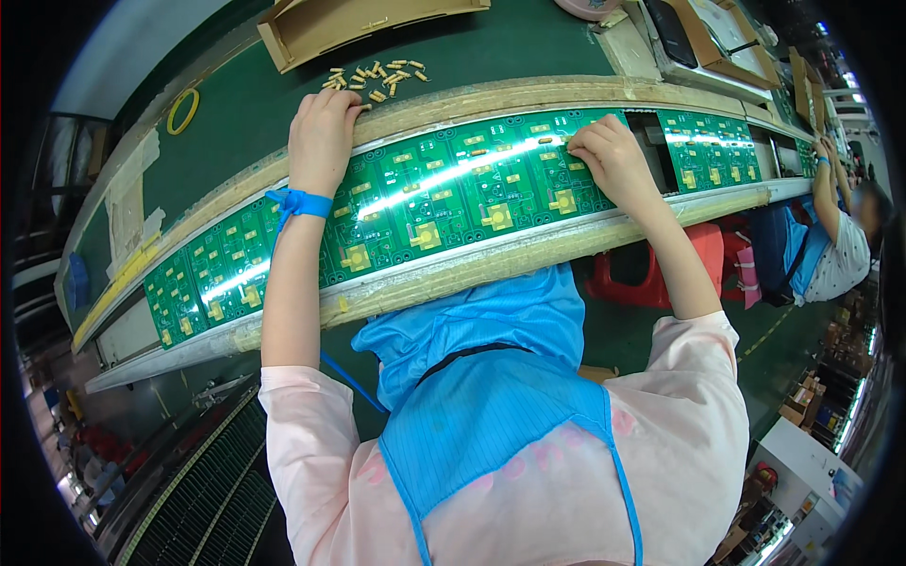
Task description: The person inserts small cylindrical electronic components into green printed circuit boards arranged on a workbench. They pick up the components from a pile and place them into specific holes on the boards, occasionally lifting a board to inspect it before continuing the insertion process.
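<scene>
Green printed circuit board (444,193) with yellow square components lies on the wooden-railed conveyor track (491,99) along the near edge of the green bench (236,104). Right hand (612,156) rests on the board's far right corner, fingers curled, pinching something too small to identify. Left hand (321,137), fingers bent, touches the far rail beside loose small tan components (377,77).

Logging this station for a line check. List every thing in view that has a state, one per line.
Left hand: fingers curled, resting at the far rail beside the loose parts.
Right hand: fingertips pressed on the board's far edge.
Green rectangular circuit board: flat between the rails, partly populated.
Small tan components: scattered loose on the green mat.
Blue wrist strap: fastened on the left wrist.
Brown cardboard tray: open.
</scene>
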A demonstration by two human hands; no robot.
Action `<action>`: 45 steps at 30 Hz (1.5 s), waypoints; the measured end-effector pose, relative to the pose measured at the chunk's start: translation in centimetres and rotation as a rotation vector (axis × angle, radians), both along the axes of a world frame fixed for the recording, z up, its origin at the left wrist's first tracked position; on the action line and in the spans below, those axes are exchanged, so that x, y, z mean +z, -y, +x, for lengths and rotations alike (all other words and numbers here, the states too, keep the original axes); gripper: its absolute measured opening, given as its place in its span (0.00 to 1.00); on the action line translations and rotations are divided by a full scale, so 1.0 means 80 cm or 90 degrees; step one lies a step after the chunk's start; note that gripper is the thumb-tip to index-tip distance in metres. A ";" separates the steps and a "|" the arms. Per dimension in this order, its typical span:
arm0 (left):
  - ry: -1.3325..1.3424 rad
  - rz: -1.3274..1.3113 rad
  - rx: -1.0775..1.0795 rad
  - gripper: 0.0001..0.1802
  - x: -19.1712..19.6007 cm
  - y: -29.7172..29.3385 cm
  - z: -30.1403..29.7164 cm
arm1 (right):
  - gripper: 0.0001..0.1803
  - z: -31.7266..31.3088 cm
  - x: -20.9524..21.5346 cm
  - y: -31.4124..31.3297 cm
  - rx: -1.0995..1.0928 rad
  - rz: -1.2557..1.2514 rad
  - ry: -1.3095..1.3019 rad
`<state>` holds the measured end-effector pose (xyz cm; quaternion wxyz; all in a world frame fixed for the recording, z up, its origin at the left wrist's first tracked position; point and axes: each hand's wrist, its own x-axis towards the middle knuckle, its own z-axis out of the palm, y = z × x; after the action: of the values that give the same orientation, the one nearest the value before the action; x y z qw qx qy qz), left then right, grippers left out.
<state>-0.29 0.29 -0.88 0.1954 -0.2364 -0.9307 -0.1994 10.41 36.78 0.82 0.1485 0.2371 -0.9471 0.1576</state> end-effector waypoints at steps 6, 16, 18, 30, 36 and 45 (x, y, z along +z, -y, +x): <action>-0.005 -0.001 0.014 0.08 -0.002 0.001 -0.006 | 0.03 -0.004 0.026 0.014 -0.056 0.196 0.113; 0.349 0.313 -0.083 0.07 0.026 0.003 0.067 | 0.12 -0.139 0.013 0.145 -0.006 -0.139 0.149; 0.420 0.321 -0.085 0.08 0.018 0.002 0.077 | 0.12 -0.157 -0.013 0.170 -0.020 -0.159 0.072; 0.286 0.257 -0.103 0.07 -0.005 -0.006 0.080 | 0.09 -0.156 -0.019 0.169 -0.018 -0.104 0.021; 0.263 0.231 -0.123 0.07 -0.002 -0.008 0.080 | 0.10 -0.118 0.011 0.151 -0.073 -0.393 0.188; 0.198 0.094 -0.153 0.07 0.004 -0.018 0.089 | 0.10 -0.059 0.028 0.118 -0.056 -0.500 0.361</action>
<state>6.79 1.73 -0.54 0.0413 -0.2970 -0.8976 -0.3231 5.67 27.31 3.10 -0.0305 0.0704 -0.8284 0.5549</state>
